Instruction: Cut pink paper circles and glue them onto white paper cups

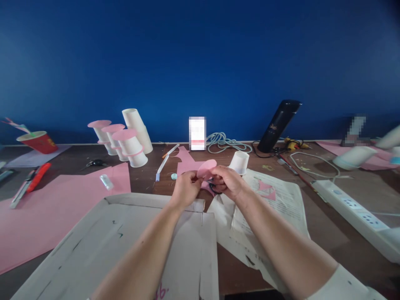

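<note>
My left hand point(187, 186) is closed on the lower left edge of a round pink paper disc point(206, 167). The fingers of my right hand point(227, 180) pinch the disc's right edge. Below those fingers shows a dark curved loop point(213, 188); it looks like a scissors handle, but most of it is hidden. A white paper cup point(239, 162) stands upside down just beyond my right hand. Behind my left hand lies a cut piece of pink paper point(186, 160). Pink paper scraps point(267, 191) rest on a printed sheet point(287, 196) to the right.
At the left stand several white cups point(131, 146) with pink discs, beside a leaning cup stack point(137, 129). A utility knife point(23, 193), pink sheets point(62, 208) and a cardboard box lid point(93, 250) lie nearer. A black bottle point(278, 127) and power strip point(350, 208) are right.
</note>
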Motion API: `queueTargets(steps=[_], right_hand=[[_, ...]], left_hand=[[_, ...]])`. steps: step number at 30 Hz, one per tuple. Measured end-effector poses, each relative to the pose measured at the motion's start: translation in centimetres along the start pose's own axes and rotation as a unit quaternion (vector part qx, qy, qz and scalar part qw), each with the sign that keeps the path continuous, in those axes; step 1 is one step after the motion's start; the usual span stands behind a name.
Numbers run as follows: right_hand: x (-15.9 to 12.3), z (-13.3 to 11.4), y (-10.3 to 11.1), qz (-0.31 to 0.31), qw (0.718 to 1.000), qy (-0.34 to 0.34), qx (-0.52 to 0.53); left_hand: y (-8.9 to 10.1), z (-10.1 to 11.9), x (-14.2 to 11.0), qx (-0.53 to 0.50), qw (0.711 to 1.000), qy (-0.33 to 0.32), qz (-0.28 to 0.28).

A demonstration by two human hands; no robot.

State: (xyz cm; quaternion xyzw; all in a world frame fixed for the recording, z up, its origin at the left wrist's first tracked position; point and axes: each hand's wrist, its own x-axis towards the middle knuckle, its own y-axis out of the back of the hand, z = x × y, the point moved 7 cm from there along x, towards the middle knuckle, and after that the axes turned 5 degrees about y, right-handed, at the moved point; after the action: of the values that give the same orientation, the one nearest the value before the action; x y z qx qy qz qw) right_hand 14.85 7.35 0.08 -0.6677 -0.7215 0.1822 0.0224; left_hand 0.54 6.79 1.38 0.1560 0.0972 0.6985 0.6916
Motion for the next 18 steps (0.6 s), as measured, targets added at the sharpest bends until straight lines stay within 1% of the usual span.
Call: queueTargets(steps=[2, 4, 7, 9, 10, 12, 14, 16, 18], right_hand=[[0.0, -0.3, 0.1, 0.004, 1.0, 0.018, 0.002], [0.0, -0.7, 0.4, 0.024, 0.998, 0.052, -0.009], [0.2, -0.9, 1.2, 0.093, 0.989, 0.098, -0.051], [0.2, -0.7, 1.5, 0.12, 0.985, 0.095, -0.075], [0.3, -0.4, 1.4, 0.118, 0.986, 0.084, -0.08], [0.4, 0.1, 0.9, 0.084, 0.991, 0.062, -0.083], [0.5, 0.5, 0.4, 0.053, 0.993, 0.053, -0.089], [0.5, 0.6, 0.3, 0.05, 0.992, 0.062, -0.099], [0.5, 0.6, 0.5, 0.061, 0.99, 0.073, -0.107]], left_hand=[[-0.5, -1.5, 0.3, -0.098, 0.991, 0.083, -0.031], [-0.8, -2.5, 0.4, -0.204, 0.968, 0.142, -0.045], [-0.8, -2.7, 0.5, -0.308, 0.936, 0.164, -0.04], [-0.7, -2.5, 0.4, -0.341, 0.924, 0.169, -0.036], [-0.7, -2.4, 0.4, -0.352, 0.919, 0.175, -0.034], [-0.6, -2.2, 0.2, -0.366, 0.911, 0.187, -0.029], [-0.6, -2.2, 0.0, -0.373, 0.908, 0.192, -0.025], [-0.6, -2.2, 0.0, -0.372, 0.908, 0.191, -0.022], [-0.6, -2.3, 0.0, -0.368, 0.91, 0.191, -0.017]])
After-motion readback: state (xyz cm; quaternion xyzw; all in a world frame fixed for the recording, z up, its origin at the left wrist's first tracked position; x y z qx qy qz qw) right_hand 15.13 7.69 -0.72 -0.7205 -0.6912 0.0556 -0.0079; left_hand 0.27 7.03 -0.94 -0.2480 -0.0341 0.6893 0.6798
